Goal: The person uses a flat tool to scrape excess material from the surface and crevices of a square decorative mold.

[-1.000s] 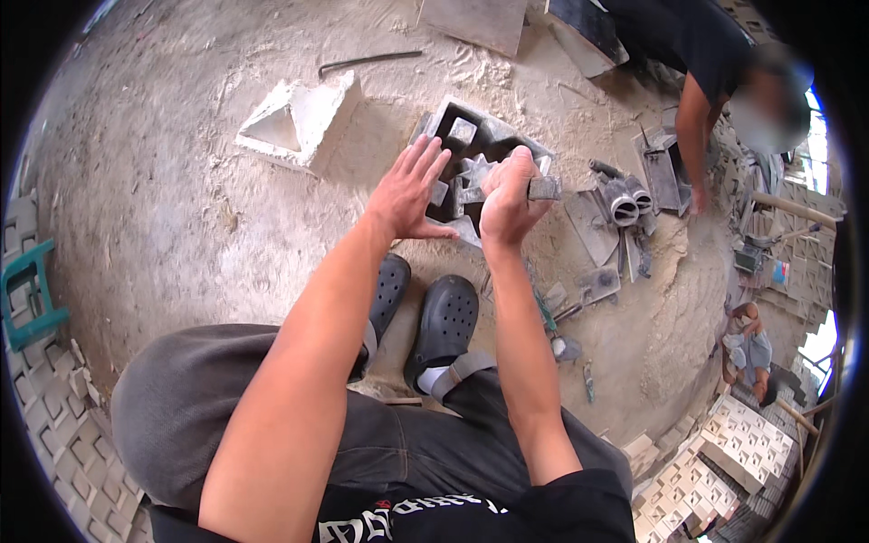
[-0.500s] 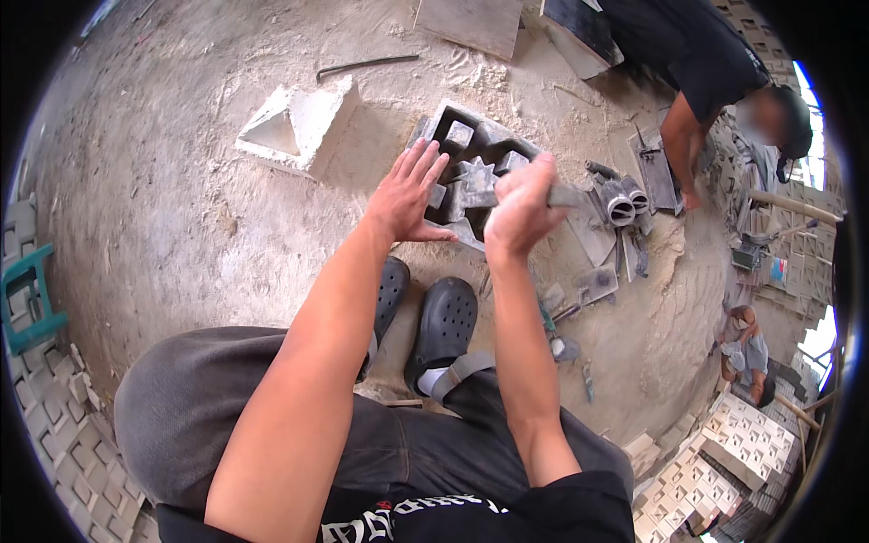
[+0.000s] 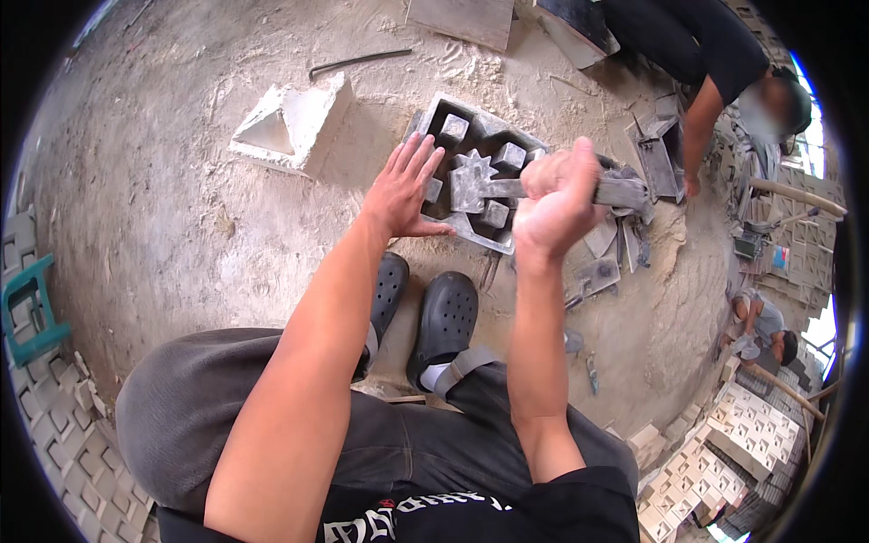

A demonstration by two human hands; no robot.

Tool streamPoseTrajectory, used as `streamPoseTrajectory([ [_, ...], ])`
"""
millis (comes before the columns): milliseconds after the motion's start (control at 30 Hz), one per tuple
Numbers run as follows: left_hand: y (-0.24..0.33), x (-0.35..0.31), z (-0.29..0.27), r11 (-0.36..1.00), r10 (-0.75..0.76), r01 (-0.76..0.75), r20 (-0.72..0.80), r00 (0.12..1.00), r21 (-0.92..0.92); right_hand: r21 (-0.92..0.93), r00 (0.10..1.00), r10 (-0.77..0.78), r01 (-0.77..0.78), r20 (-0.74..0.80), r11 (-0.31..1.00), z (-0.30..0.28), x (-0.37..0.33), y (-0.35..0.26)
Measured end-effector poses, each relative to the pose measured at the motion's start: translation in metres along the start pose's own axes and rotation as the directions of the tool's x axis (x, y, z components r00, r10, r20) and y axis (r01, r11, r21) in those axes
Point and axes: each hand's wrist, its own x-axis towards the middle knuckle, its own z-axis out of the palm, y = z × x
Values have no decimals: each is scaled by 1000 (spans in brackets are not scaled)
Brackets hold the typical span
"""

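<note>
Mould [image 3: 493, 120], grey, lies on the floor [image 3: 181, 271] just past twelve o'clock from the centre of view, between the two hands, with a white block [image 3: 321, 131] well apart from it towards half past ten.

The left hand [image 3: 398, 195] lies over the mould's left end, fingers wide, tips towards one o'clock and thumb towards three. For steadying, I judge that spread is right: palm weight on the rim, fingertips clear of the hollows and of the bar's path. The right hand [image 3: 557, 199] is closed round a grey bar [image 3: 620, 192], which sticks out of the fist towards nine and three. I would keep that grip firm, the wrist straight, and bring the bar down squarely, in short controlled strokes, away from the left thumb.

The mould is angular and dusty, with a pale rim and dark hollows. Reading across its own dial, a small block shows at about half past eight beside the left hand, another at eleven, a jagged star [image 3: 468, 172] near the middle, then blocks at five and two. The bar's left end overlaps the star; I cannot tell whether they touch. The fist hides part of the mould's right side.
</note>
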Motion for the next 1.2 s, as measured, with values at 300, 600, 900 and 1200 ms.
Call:
streamPoseTrajectory([
  [300,2,2,-1,1000,-6,6,1,1000,-15,-185,974,87,-48,209,982,-25,-18,58],
  [600,1,0,-3,1000,-11,11,2,1000,-15,-235,969,82,-26,231,972,-18,-18,49],
  [900,-1,-1,-3,1000,-7,7,-11,1000,7,-229,999,43,-45,-14,972,-8,-15,48],
  [1200,0,-5,-3,1000,-21,21,5,1000,5,-211,998,66,-64,4,975,2,-21,40],
])
